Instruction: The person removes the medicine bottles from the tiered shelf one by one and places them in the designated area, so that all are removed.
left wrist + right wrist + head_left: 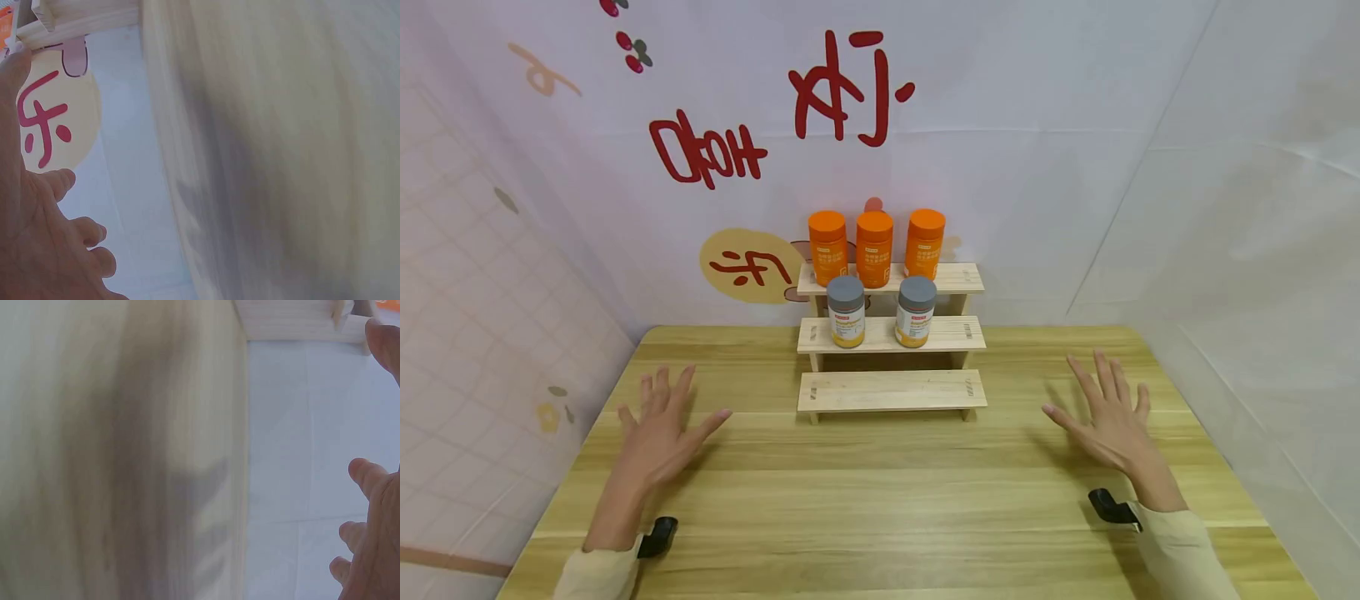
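My left hand (658,442) hovers over the left side of the table, palm down with fingers spread and nothing in it. On the right side, my right hand (1108,425) is held the same way, its fingers also spread and holding nothing. Between them, toward the back, stands a three-step wooden rack (891,392). Its top step carries three orange bottles: a left one (829,250), a middle one (874,250) and a right one (924,244). On the middle step are two grey-capped bottles, one on the left (847,312) and one on the right (916,312). Both hands are apart from the rack.
The wood-grain table (887,517) spreads in front of the rack. A white cloth backdrop (1022,167) with red characters rises behind it, and a left side cloth (482,292) and a right side cloth (1247,292) flank the table. Each wrist wears a black device.
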`<state>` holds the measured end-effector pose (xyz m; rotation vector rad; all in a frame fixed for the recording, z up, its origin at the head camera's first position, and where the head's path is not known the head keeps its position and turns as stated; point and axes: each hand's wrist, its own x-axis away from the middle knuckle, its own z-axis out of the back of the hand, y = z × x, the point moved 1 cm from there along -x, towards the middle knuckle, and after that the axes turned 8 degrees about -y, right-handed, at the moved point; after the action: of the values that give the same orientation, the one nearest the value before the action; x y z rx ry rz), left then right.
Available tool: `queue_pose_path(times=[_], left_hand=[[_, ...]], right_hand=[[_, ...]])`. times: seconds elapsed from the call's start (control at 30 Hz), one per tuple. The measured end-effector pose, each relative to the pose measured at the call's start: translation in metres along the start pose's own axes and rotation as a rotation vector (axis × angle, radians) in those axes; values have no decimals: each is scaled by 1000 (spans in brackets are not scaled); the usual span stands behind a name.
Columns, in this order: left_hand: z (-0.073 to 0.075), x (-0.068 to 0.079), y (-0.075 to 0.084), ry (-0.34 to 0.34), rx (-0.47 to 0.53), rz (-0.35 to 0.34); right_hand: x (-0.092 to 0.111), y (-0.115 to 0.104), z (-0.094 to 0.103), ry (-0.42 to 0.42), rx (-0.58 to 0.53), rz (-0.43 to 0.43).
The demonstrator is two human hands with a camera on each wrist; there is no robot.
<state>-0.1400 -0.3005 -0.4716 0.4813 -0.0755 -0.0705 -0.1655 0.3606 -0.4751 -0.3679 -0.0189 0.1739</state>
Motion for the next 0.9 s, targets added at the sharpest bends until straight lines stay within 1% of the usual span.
queue_pose_path(times=[0.4, 0.53, 0.7, 0.9], left_hand=[[-9, -18, 23, -27, 118, -30], [-12, -23, 31, -43, 174, -45], [-17, -28, 37, -86, 265, -53], [-27, -34, 43, -110, 346, -79]], right_hand=[[-12, -20, 0, 21, -103, 42], [-17, -26, 0, 28, -140, 58], [-24, -34, 2, 27, -189, 82], [-30, -44, 5, 14, -216, 99]])
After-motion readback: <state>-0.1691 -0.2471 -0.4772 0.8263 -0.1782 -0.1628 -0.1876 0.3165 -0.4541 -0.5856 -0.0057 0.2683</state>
